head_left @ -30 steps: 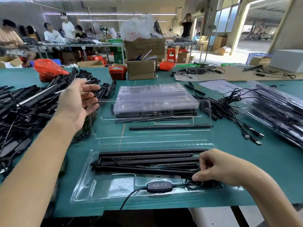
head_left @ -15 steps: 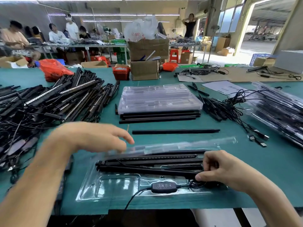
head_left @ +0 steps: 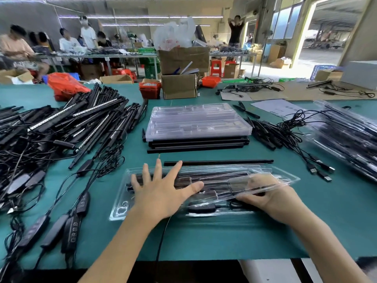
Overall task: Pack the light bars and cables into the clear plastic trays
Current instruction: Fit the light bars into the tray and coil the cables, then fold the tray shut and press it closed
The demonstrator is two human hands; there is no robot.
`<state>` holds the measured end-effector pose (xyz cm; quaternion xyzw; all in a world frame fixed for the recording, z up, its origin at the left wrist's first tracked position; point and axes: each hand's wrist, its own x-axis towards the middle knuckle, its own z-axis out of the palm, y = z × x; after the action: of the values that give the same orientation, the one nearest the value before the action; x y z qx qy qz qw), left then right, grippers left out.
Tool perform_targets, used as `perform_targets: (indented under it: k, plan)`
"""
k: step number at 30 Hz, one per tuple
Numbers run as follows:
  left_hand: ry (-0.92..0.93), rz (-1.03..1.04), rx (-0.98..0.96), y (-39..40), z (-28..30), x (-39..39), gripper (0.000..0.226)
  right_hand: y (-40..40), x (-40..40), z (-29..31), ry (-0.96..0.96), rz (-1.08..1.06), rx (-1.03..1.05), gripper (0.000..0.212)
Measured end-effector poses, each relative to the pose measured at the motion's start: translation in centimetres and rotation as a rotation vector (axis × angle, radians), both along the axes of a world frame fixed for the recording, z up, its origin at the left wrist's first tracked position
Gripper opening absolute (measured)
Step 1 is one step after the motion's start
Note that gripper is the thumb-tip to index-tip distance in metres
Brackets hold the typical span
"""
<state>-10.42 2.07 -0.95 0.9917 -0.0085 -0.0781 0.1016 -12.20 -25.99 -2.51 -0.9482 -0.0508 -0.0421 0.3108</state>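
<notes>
From the head camera, a clear plastic tray [head_left: 122, 207] lies near the front edge of the green worktop [head_left: 204, 242], filled with black light bars [head_left: 216, 179] and a cable controller [head_left: 202, 207]. Its clear lid [head_left: 285, 177] is folded down over the bars, lower on the left and raised on the right. The left hand [head_left: 161, 193] lies flat on the lid with fingers spread straight, pressing it down. The right hand [head_left: 271, 197] reaches in under the lid's raised right side, its fingers curled among the cable there; whether it actually grips anything cannot be told. One loose bar [head_left: 218, 162] lies just behind the tray. Farther back, a stack of empty trays [head_left: 197, 123] sits on more bars. A tangled pile of bars and cables [head_left: 61, 131] fills the left; packed trays [head_left: 346, 137] lie at the right.
</notes>
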Motion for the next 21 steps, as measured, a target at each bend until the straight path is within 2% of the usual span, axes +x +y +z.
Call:
perform_targets:
  k: [4, 8, 11, 13, 18, 21]
  plan:
    - [0.057, 0.0, -0.041, 0.3, 0.1, 0.5, 0.111, 0.2, -1.4, -0.6, -0.149, 0.012, 0.027, 0.047]
    - [0.107, 0.026, -0.073, -0.1, 0.7, 0.9, 0.106, -0.1, -2.0, -0.4, -0.148, 0.054, 0.166, 0.056]
    - [0.086, 0.02, -0.027, -0.2, 0.4, 0.8, 0.111, -0.6, -2.9, -0.1, -0.183, -0.002, 0.142, 0.034]
    - [0.033, 0.018, -0.001, -0.2, -0.2, 0.5, 0.111, -0.9, -3.9, 0.1, -0.175, -0.041, 0.101, 0.017]
    - [-0.216, -0.021, -0.063, -0.3, -1.2, -0.5, 0.091, -1.5, -5.2, 0.6, -0.038, -0.061, 0.088, 0.019]
    - [-0.33, -0.135, -0.115, -0.2, -1.3, -0.9, 0.077, -1.9, -5.3, 0.5, 0.034, -0.073, 0.14, 0.04]
